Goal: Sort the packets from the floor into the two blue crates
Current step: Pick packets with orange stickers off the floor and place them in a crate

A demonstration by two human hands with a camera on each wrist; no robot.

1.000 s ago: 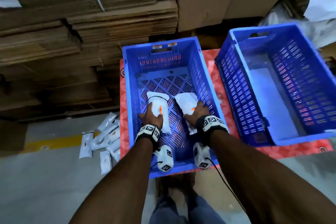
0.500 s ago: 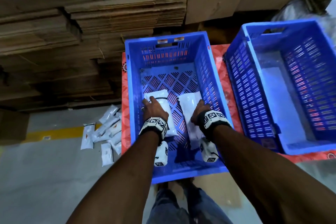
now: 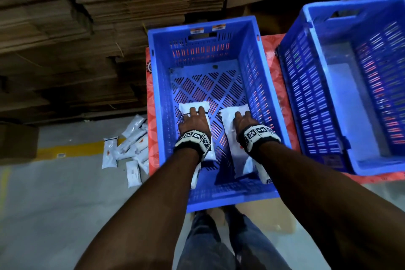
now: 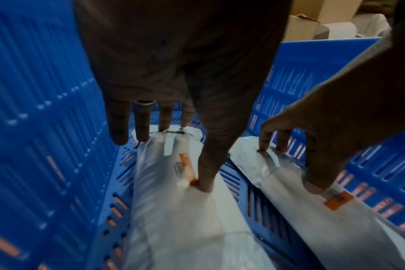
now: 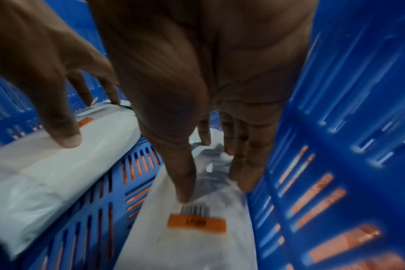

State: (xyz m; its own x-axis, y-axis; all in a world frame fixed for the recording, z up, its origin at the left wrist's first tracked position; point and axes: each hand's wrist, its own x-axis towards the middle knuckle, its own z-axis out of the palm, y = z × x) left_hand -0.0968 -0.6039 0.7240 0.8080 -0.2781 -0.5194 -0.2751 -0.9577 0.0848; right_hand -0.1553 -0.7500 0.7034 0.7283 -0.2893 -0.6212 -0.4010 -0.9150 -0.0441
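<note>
We are setting two white packets flat on the near crate's (image 3: 268, 85) floor, left hand (image 3: 194, 124) and right hand (image 3: 244, 124) pressing them with straightish fingers; next, we judge, lift away and fetch the floor pile (image 3: 129, 147).

Both crates, the left crate (image 3: 157, 98) and the right crate (image 3: 291, 98), are showing bright blue, with slotted walls glowing orange-red. The packets (image 3: 232, 151) inside are looking white, each wearing an orange label (image 5: 196, 223) beside black barcode stripes. The tabletop (image 3: 275, 68) is showing a red-orange pattern. The wristbands (image 3: 195, 137) are displaying black-and-white square markers.
</note>
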